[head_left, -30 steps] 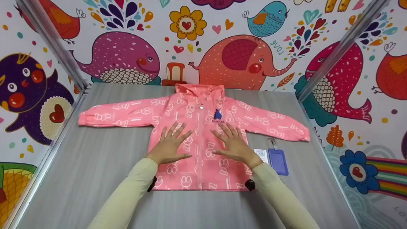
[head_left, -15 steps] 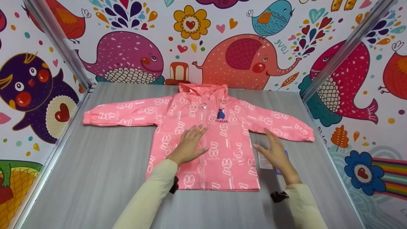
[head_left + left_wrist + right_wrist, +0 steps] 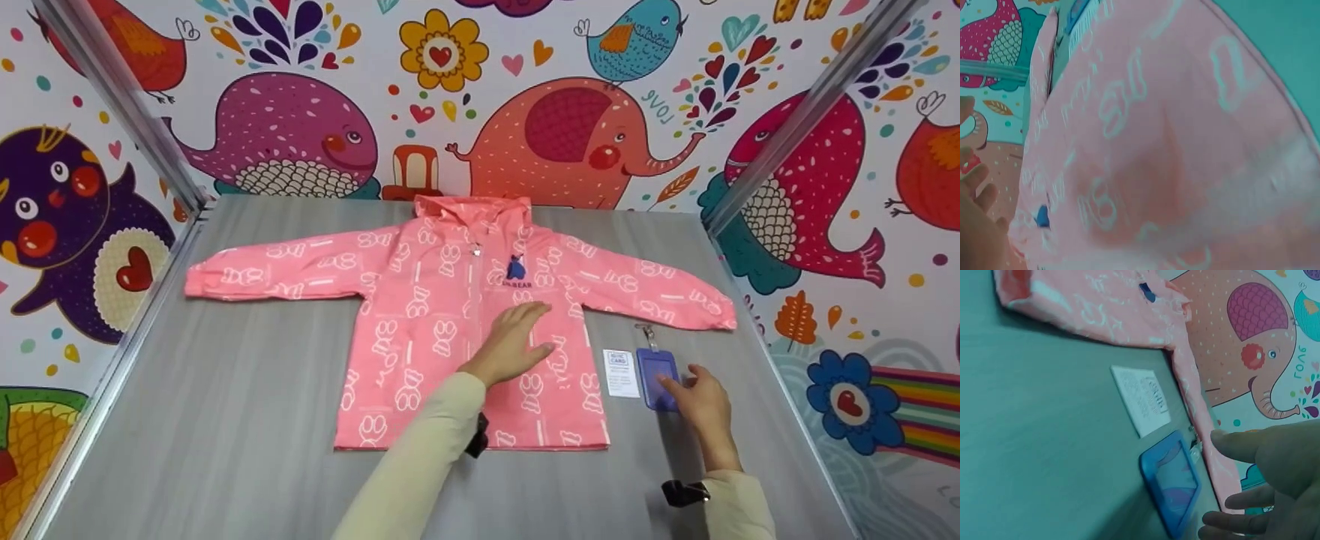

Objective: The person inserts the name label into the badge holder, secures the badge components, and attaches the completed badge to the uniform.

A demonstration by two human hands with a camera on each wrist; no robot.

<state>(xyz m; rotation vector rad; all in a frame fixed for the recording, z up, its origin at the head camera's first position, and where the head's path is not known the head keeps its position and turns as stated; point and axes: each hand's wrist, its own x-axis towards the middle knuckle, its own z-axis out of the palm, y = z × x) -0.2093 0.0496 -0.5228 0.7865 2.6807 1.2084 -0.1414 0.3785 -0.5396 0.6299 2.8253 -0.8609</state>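
A pink hooded jacket (image 3: 427,322) with white rabbit prints lies flat, its front zipped and sleeves spread. Over its right half hovers my left hand (image 3: 512,345), fingers extended and holding nothing. My right hand (image 3: 699,401) is at the right edge of a blue badge holder (image 3: 655,375), thumb overlapping it in the head view. In the right wrist view the fingers are spread, apart from the badge holder (image 3: 1172,486). A metal clip (image 3: 649,336) tops the holder. Between holder and jacket lies a white printed card (image 3: 621,373).
All of this lies on a grey wood-grain table (image 3: 225,390). Cartoon-printed walls (image 3: 300,135) with metal frame posts (image 3: 795,127) enclose its back and sides. The jacket's right sleeve (image 3: 652,289) stretches just behind the badge holder.
Both hands have moved right: the left from the jacket's left half across the zipper, the right off the jacket to the badge holder. Jacket, card and holder stay in place.
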